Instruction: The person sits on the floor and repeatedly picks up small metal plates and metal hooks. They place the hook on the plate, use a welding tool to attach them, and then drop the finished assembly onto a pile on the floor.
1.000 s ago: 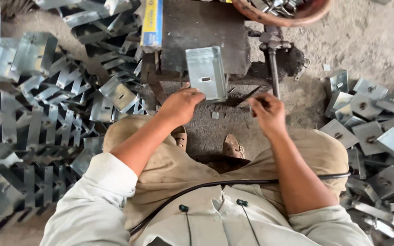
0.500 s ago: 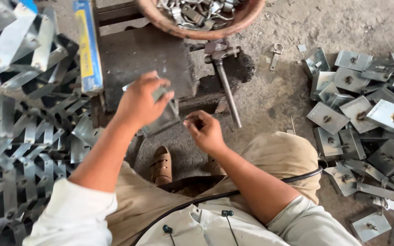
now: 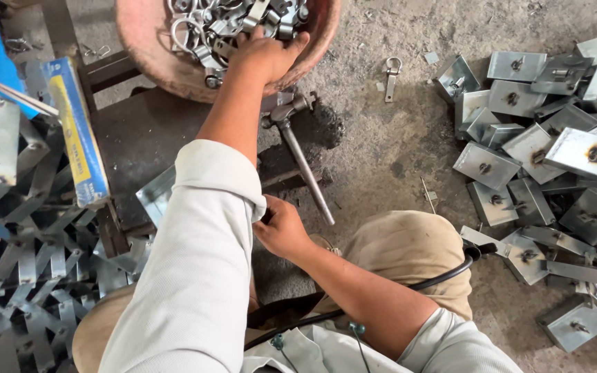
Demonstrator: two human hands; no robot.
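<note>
My left hand reaches far forward into a reddish round bowl heaped with shiny metal ring pieces. Its fingers are curled down among them and the fingertips are hidden. My right hand stays low beside my knee, fist closed on a small dark tool that my left sleeve partly covers. A bent galvanised plate lies on the dark steel work plate, half under my left arm. A hammer rests on the ground just beyond my right hand.
Crossed metal strips are piled on the left, with a blue and yellow box leaning beside them. Several finished box-shaped brackets are heaped on the right. One loose ring piece lies on the concrete. A black cable crosses my knee.
My left hand has left the bent plate and stretched forward into the bowl. My right hand has stayed low near the work plate. The view has tilted forward.
</note>
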